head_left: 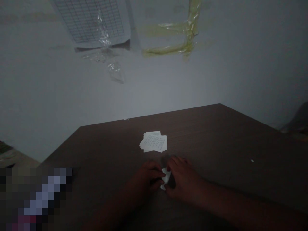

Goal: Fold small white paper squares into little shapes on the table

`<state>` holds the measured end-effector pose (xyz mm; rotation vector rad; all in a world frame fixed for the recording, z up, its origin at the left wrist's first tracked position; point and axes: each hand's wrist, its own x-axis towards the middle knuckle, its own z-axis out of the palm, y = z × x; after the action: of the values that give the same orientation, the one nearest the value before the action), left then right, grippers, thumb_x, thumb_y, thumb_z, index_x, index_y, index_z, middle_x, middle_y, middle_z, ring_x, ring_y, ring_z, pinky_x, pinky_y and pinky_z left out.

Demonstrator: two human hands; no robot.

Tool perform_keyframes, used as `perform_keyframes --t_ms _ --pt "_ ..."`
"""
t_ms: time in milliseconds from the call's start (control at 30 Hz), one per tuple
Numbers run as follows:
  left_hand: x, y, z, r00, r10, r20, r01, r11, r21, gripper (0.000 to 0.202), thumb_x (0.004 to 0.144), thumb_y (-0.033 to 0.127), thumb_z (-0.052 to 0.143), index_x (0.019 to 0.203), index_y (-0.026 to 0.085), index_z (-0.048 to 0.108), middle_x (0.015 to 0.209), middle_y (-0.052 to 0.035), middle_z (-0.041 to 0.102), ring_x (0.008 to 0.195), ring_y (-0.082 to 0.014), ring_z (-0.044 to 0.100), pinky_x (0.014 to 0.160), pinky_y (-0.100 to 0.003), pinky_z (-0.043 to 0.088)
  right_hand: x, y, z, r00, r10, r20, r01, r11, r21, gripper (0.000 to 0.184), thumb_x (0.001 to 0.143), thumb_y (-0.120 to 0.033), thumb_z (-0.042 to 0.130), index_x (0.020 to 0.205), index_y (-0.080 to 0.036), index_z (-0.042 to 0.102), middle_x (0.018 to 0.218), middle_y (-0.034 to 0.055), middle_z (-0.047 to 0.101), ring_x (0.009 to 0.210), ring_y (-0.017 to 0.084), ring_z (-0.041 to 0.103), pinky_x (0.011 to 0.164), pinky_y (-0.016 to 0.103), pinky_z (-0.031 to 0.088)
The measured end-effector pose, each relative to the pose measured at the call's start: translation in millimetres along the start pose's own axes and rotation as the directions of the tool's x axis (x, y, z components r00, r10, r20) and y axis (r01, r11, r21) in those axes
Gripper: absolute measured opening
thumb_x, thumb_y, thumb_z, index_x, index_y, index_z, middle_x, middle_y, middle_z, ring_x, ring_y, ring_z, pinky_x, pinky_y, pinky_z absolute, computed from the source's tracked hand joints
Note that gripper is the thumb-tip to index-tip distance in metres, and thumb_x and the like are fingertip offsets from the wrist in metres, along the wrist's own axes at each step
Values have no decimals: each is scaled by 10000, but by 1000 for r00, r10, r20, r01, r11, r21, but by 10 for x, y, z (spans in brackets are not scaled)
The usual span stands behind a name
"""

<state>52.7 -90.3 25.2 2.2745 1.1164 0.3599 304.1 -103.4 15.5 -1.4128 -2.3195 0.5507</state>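
Low in the middle of the head view, my left hand (pixel 150 178) and my right hand (pixel 183 179) meet over a small piece of white paper (pixel 166 175). Fingers of both hands grip it from either side, partly covering it. It looks folded or creased, though dim light hides the detail. Just beyond my hands lies a loose stack of printed paper slips (pixel 155 142), fanned at odd angles on the brown table (pixel 108 144).
A white scrap (pixel 252 160) lies on the table to the right, and another small white bit (pixel 126 119) sits at the back edge. Behind the table rises a wall (pixel 168 86) bearing a taped grid sheet (pixel 93 22) and yellowed tape (pixel 166 50). The lower left is pixelated.
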Motion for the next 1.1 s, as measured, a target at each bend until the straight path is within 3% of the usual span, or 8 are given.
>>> perform_keyframes --t_ms 167,433,700,867,1100 --pt "4 24 -15 998 64 -23 -65 996 -59 157 1159 230 887 1233 291 1012 1383 -95 937 1306 -323 853 1220 -444 691 24 61 8 999 3 -45 -3 1000 1 391 897 -314 1031 1168 -249 756 1235 125 829 1220 419 785 1092 588 602" --pt "-12 75 -26 998 49 -39 -49 999 2 285 1110 84 847 1251 270 1010 1415 -75 924 1355 -318 862 1241 -447 685 137 219 -47 993 4 -121 -9 999 -37 318 916 -219 973 1107 -267 723 1152 78 810 1117 351 774 987 474 551" --pt "-33 103 -37 999 13 -42 -12 999 33 286 1118 146 839 1306 275 1011 1477 -87 933 1383 -336 856 1281 -466 684 259 370 -204 991 55 -119 -63 996 -59 241 972 -176 907 1032 -256 688 1061 41 773 1035 285 727 930 404 465" --pt "-26 111 -51 1000 -10 -25 12 999 53 288 1109 168 852 1322 272 1015 1480 -96 929 1387 -342 860 1297 -500 692 285 442 -244 989 76 -125 -85 994 -65 245 985 -167 912 1026 -255 687 1072 48 776 1030 290 721 921 402 449" --pt "-50 121 -42 999 7 -31 -6 999 47 302 1118 160 833 1350 260 997 1504 -106 919 1395 -348 854 1301 -493 682 154 343 -198 996 -2 -88 -9 992 -128 158 1039 -233 875 1100 -245 730 1191 113 816 1155 355 768 1015 486 555"
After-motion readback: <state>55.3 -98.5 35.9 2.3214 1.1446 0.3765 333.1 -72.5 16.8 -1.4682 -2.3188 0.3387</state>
